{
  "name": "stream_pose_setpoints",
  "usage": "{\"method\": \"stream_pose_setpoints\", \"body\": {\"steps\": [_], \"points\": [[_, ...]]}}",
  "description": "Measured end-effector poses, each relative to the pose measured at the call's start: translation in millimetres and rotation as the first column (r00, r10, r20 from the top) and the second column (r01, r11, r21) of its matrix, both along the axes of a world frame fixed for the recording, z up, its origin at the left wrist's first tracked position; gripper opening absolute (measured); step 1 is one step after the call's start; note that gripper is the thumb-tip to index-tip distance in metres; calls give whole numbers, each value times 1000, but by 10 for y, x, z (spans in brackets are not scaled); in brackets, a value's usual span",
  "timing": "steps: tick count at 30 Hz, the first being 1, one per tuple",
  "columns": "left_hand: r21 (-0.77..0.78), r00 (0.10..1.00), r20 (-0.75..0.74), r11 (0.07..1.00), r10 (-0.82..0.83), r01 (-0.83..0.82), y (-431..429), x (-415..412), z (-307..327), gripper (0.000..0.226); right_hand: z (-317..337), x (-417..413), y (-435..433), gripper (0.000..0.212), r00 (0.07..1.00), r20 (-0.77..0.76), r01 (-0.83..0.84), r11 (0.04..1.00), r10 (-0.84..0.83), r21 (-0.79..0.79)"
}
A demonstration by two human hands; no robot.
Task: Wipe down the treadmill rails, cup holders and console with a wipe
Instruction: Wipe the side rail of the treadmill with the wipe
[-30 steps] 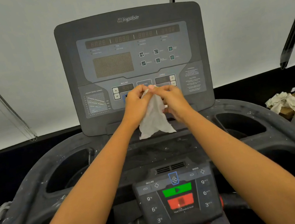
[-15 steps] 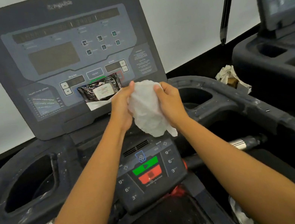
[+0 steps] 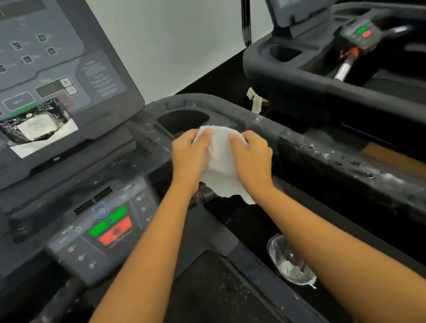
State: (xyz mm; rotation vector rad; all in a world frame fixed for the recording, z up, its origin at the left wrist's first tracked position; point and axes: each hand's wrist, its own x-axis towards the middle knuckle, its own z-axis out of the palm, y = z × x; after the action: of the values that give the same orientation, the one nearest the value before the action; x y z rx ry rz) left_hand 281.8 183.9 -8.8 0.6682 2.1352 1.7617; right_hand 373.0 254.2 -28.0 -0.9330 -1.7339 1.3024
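Two treadmills stand side by side. The nearer one fills the view, its console [image 3: 18,67] tilted up at left with a dark wipe packet [image 3: 31,125] propped on its ledge. The right rail [image 3: 349,165] runs back from the console toward the person, speckled with pale dust and droplets. The right cup holder [image 3: 182,121] sits just beyond the hands. Judging by that grime, the wiping has hardly begun.

The wipe [image 3: 221,168] is bunched between both hands over the rail's front end, one corner hanging down. Whether it touches the rail I cannot tell.

Several things could go wrong from here. A wadded wipe may drag grit along the rail instead of lifting it. Pressing across the lower keypad [image 3: 109,228] could set off its green start button. A sweep over the console could knock the packet from its ledge.

The left hand [image 3: 189,162] and right hand [image 3: 254,162] both grip the wipe. Their fingers [image 3: 196,137] are curled close and pinched into the cloth, seemingly to spread it.
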Motion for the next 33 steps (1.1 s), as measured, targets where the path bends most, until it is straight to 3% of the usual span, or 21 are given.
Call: {"method": "stream_pose_setpoints", "body": {"steps": [2, 5, 14, 23, 29, 33], "points": [[-71, 991, -136, 997, -2, -8, 135, 315, -96, 30, -128, 398, 92, 24, 998, 39, 57, 998, -57, -16], [-171, 971, -220, 984, -93, 56, 355, 850, -274, 26, -302, 971, 187, 24, 978, 69, 198, 980, -196, -21], [-210, 928, -193, 937, -318, 278, 1066, 2292, -530, 18, -442, 2375, 623, 19, 891, 209, 394, 916, -402, 82], [-279, 836, -234, 858, -496, 431, 1392, 2905, -567, 12, -445, 3131, 848, 16, 818, 250, 467, 851, -519, 240], [-339, 698, -421, 815, -579, 470, 1624, 3167, -681, 12, -470, 3637, 1120, 17, 643, 396, 526, 754, -655, 393], [-438, 619, -501, 794, -605, 422, 1863, 3185, -790, 17, -586, 3689, 1280, 46, 439, 565, 488, 713, -699, 504]]}}
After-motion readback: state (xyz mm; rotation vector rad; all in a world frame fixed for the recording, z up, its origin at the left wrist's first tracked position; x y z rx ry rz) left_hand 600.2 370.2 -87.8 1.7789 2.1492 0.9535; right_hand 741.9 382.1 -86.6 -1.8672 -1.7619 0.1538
